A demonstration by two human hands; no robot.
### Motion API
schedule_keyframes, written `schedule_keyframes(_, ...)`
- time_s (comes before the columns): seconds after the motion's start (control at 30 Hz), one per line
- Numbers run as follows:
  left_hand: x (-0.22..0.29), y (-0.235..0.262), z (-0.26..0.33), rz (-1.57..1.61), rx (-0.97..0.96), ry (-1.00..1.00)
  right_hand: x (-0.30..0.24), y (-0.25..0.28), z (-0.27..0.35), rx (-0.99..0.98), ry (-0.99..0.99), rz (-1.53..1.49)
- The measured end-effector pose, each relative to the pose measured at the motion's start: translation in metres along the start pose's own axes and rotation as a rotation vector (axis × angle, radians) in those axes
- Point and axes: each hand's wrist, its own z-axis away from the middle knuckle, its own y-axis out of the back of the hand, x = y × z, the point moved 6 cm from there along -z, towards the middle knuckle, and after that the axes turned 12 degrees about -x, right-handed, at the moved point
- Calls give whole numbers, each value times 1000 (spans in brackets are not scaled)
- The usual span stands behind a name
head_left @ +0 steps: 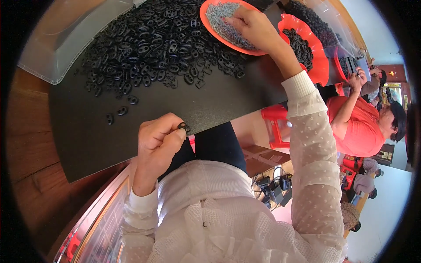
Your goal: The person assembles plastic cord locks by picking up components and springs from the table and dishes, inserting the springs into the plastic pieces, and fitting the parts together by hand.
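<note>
My left hand (160,147) is closed in a pinch near the front edge of the dark table. Between its thumb and forefinger sits a small black plastic piece (183,126) with holes, partly covered by the fingers. Farther off, my right hand (256,28) reaches into an orange-red plate (256,52) full of thin silver metal pieces (221,26), small springs or pins by their look. Its fingertips are pressed together among them; what they hold is too small to make out. A large heap of black two-holed plastic parts (153,48) spreads across the table left of the plate.
Two loose black parts (122,111) lie in front of the heap. A clear plastic bin (57,52) stands at the left. To the right are a red scalloped bowl (322,59) of dark parts and another clear bin (344,35). A person in red (357,127) works beyond a red stool (276,125).
</note>
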Motion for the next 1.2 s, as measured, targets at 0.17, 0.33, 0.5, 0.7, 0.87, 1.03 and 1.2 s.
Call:
schedule_keyframes(0.17, -2, 0, -1, 10, -21, -17, 14, -1, 6, 4, -3, -68)
schedule_keyframes(0.33, -2, 0, -2, 41, -24, -11, 16, 2, 9, -12, 36, -134)
schedule_keyframes(0.5, -5, 1, 3, 65, 5, 20, 4, 16, 16, 44, 97, -140)
schedule_keyframes(0.7, -8, -1, 5, 80, 32, 3, -8, 4, 14, -24, 5, 59)
schedule_keyframes(0.87, -6, 0, 3, 86, 24, 6, 9, -10, 6, -93, -36, 128)
schedule_keyframes(1.03, -7, 0, 3, 99, 52, -14, 1, 10, 13, 133, 344, -70)
schedule_keyframes(1.2, -9, 2, 5, 107, 68, 9, -7, 20, 21, 132, 46, -174)
